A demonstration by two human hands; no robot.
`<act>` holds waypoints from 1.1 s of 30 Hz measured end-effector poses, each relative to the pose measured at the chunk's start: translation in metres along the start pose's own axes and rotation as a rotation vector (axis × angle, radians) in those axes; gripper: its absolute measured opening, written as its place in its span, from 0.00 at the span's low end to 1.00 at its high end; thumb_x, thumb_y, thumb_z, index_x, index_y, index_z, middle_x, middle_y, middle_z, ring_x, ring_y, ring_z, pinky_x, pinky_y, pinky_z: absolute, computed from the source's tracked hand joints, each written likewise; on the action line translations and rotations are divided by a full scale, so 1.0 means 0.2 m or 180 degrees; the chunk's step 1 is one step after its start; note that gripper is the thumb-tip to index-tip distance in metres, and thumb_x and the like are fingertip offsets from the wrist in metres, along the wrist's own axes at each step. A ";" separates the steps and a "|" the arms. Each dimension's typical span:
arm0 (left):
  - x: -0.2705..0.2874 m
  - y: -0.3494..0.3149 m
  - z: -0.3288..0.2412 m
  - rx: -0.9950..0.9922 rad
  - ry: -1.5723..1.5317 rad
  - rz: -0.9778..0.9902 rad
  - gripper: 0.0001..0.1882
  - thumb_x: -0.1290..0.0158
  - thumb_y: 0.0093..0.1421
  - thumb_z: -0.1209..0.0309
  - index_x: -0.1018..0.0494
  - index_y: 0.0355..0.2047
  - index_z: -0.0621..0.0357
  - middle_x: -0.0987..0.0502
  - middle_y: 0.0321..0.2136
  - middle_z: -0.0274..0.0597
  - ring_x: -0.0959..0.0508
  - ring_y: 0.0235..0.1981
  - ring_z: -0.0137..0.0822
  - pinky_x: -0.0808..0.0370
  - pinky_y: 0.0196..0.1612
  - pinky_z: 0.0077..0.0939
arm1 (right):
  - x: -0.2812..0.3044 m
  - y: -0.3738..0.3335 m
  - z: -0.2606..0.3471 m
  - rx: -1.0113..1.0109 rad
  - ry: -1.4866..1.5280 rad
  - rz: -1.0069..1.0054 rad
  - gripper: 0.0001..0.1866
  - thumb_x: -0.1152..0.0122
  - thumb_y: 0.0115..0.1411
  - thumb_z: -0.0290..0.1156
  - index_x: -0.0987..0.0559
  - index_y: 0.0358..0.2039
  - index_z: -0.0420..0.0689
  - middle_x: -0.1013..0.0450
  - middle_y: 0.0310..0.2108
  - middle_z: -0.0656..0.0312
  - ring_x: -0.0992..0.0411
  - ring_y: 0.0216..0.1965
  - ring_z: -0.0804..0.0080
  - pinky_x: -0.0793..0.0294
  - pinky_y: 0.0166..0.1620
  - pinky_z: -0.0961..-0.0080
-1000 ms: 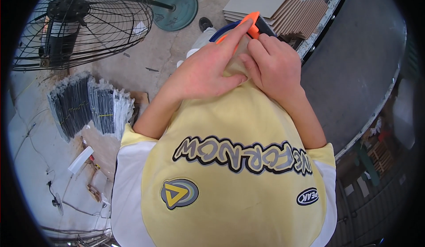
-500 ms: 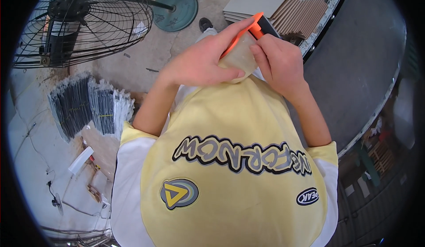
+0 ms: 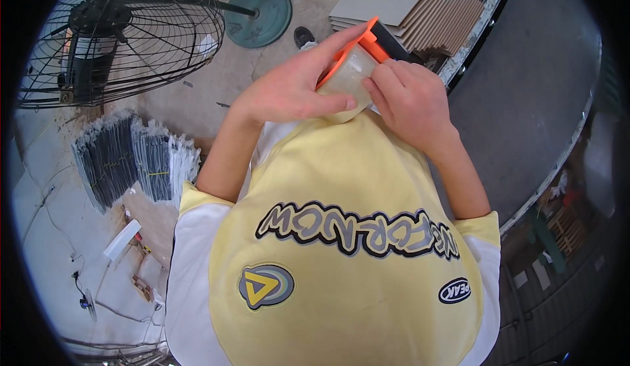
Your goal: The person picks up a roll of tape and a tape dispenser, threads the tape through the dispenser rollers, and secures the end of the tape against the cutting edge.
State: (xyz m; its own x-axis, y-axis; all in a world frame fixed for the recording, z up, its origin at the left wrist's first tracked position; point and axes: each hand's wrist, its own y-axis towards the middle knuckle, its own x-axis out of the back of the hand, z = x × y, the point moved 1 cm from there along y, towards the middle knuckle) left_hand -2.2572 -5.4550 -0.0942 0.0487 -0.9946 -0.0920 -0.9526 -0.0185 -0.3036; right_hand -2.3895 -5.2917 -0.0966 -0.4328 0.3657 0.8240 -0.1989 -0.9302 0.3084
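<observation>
An orange tape dispenser point(image 3: 377, 47) with a dark front part is held up in front of my yellow shirt. It carries a wide roll of clear packing tape point(image 3: 359, 72). My left hand point(image 3: 285, 89) is wrapped round the dispenser and roll from the left, thumb across the roll's near side and fingers along the orange edge. My right hand point(image 3: 415, 100) is closed, with thumb and bent fingers pinched against the roll's right side, just below the dark part. Its fingertips hide the exact bit of tape there.
A black caged fan point(image 3: 98, 35) and its green round base point(image 3: 259, 15) stand at the far left. Stacked boards point(image 3: 407, 12) lie beyond my right hand. A dark-topped table point(image 3: 518, 97) curves along the right. Bundled grey sheets point(image 3: 131, 159) sit on the left.
The dispenser and tape roll have tipped and shifted slightly left, showing more of the roll. Both hands keep their hold and move a little with it.
</observation>
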 end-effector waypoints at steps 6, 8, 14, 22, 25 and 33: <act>0.02 0.00 0.00 -0.0219 -0.0139 0.0224 0.51 0.40 0.53 0.79 0.56 0.74 0.55 0.35 0.63 0.46 0.31 0.59 0.34 0.32 0.61 0.32 | 0.06 0.03 -0.05 0.0100 0.0095 -0.0145 0.11 0.35 0.56 0.32 0.29 0.27 0.44 0.32 0.22 0.62 0.29 0.24 0.62 0.29 0.27 0.66; 0.04 -0.01 -0.02 -0.0334 -0.0113 0.0320 0.52 0.40 0.53 0.78 0.57 0.74 0.55 0.37 0.65 0.46 0.33 0.61 0.35 0.34 0.63 0.33 | 0.08 0.04 -0.06 0.0202 0.0078 -0.0057 0.13 0.33 0.56 0.36 0.29 0.29 0.44 0.33 0.23 0.62 0.29 0.24 0.62 0.30 0.26 0.67; 0.04 0.00 0.01 -0.0145 -0.0241 0.0396 0.53 0.40 0.52 0.79 0.57 0.74 0.56 0.40 0.66 0.45 0.34 0.62 0.34 0.35 0.63 0.33 | 0.13 0.07 -0.02 0.0133 0.0054 0.0130 0.18 0.33 0.55 0.44 0.25 0.34 0.43 0.31 0.26 0.63 0.29 0.25 0.65 0.32 0.26 0.70; 0.04 0.01 0.02 -0.0443 0.0131 0.0357 0.53 0.43 0.50 0.81 0.56 0.74 0.53 0.41 0.67 0.42 0.35 0.61 0.31 0.36 0.62 0.29 | 0.00 0.04 0.01 0.0278 -0.0529 0.0111 0.15 0.33 0.55 0.41 0.23 0.35 0.44 0.30 0.26 0.65 0.28 0.25 0.70 0.32 0.27 0.73; 0.03 0.01 0.01 -0.0187 0.0015 0.0380 0.53 0.43 0.50 0.80 0.56 0.74 0.53 0.41 0.67 0.41 0.36 0.62 0.31 0.37 0.63 0.28 | 0.00 0.02 -0.01 0.0397 -0.0471 0.0095 0.12 0.34 0.56 0.38 0.23 0.34 0.44 0.30 0.25 0.65 0.28 0.25 0.70 0.31 0.28 0.73; 0.06 0.00 -0.01 -0.0118 -0.0244 0.0579 0.53 0.41 0.51 0.78 0.57 0.74 0.52 0.36 0.64 0.43 0.30 0.59 0.34 0.33 0.62 0.32 | 0.08 0.07 -0.05 0.0115 0.0618 0.0148 0.08 0.36 0.58 0.27 0.27 0.28 0.41 0.31 0.23 0.58 0.30 0.24 0.59 0.31 0.27 0.65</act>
State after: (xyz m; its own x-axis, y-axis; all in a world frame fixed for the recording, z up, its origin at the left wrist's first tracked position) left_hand -2.2564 -5.4679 -0.0938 -0.1038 -0.9712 -0.2144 -0.9582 0.1555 -0.2403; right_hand -2.4082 -5.2998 -0.0846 -0.6029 0.3180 0.7317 -0.1446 -0.9455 0.2918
